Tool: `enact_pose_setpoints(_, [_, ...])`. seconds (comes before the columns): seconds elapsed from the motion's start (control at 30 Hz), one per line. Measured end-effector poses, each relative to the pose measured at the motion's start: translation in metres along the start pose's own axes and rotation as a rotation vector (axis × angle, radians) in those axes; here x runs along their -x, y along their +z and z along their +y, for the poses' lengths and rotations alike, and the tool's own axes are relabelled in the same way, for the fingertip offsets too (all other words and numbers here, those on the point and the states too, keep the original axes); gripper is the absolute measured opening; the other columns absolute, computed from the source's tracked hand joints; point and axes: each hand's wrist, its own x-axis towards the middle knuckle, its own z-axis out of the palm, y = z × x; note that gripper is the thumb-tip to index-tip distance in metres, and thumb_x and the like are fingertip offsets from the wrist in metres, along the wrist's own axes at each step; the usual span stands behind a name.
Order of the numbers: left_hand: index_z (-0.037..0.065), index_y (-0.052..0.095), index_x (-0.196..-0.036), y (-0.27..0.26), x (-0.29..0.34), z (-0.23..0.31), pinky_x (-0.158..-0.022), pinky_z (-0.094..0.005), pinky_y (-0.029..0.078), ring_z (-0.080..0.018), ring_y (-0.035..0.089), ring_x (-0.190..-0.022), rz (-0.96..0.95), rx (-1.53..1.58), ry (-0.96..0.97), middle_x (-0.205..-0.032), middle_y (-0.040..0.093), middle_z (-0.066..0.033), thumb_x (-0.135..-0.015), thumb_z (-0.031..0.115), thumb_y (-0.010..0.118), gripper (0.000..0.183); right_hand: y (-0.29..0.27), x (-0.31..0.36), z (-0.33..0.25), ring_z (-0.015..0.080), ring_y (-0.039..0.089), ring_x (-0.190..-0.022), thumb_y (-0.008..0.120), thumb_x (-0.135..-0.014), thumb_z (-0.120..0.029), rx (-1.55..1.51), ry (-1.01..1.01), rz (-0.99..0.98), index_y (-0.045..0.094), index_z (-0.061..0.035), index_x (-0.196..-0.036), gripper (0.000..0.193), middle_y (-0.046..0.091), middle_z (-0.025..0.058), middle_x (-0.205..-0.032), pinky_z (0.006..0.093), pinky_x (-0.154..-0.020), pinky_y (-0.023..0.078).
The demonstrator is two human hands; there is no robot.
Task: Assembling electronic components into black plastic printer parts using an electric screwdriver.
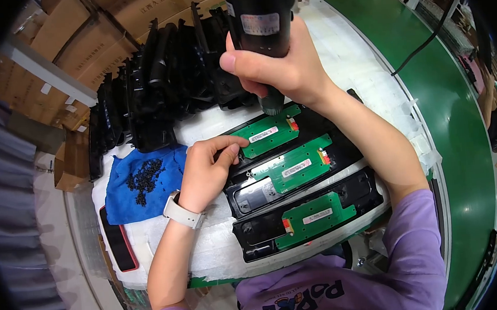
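My right hand (289, 71) is wrapped round a black cordless electric screwdriver (259, 24), held upright with its nose down over the farthest of three black plastic panels. On that panel lies a green circuit board (258, 147) with a white label. My left hand (205, 161) has thumb and index finger drawn together at this board's left end; anything between them is too small to make out. Nearer to me are a second green board (287, 178) and a third green board (342, 210), each on its own black panel (254, 235).
Small black screws (145, 179) lie heaped on a blue cloth (122, 204) at the left. A red-edged phone (118, 239) rests beside it. Behind stand many black plastic housings (162, 74) and cardboard boxes (157, 6). A green surface (461, 140) curves along the right.
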Motion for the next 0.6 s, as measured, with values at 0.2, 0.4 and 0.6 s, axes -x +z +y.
enact_pose_setpoints(0.2, [-0.003, 0.062, -0.101, -0.007, 0.013, 0.011, -0.050, -0.0149, 0.033, -0.0029, 0.041, -0.054, 0.107, 0.595, -0.068, -0.079, 0.063, -0.0055, -0.085, 0.007, 0.058, 0.018, -0.008, 0.003, -0.023, 0.0109, 0.048, -0.040, 0.066, -0.076, -0.019, -0.549, 0.030, 0.108, 0.057, -0.0016, -0.071, 0.021, 0.051, 0.0044, -0.053, 0.0240, -0.040, 0.038])
enact_pose_setpoints(0.4, [-0.003, 0.059, -0.105, -0.007, 0.025, 0.018, -0.051, -0.0156, 0.035, -0.0043, 0.042, -0.054, -0.041, 0.919, -0.095, -0.085, 0.064, -0.0102, -0.086, 0.005, 0.058, 0.021, 0.009, 0.013, -0.045, 0.0191, 0.047, -0.042, 0.048, -0.085, -0.030, -1.032, 0.006, 0.143, 0.056, -0.0068, -0.095, 0.027, 0.052, 0.0065, -0.057, 0.0360, -0.049, 0.043])
enact_pose_setpoints(0.6, [-0.004, 0.059, -0.103, -0.006, 0.025, 0.014, -0.051, -0.0161, 0.036, -0.0048, 0.045, -0.055, -0.080, 0.898, -0.070, -0.085, 0.065, -0.0119, -0.084, 0.004, 0.060, 0.020, 0.010, 0.016, -0.041, 0.0192, 0.047, -0.042, 0.048, -0.085, -0.030, -0.978, 0.011, 0.127, 0.056, -0.0070, -0.094, 0.026, 0.051, 0.0065, -0.056, 0.0363, -0.050, 0.043])
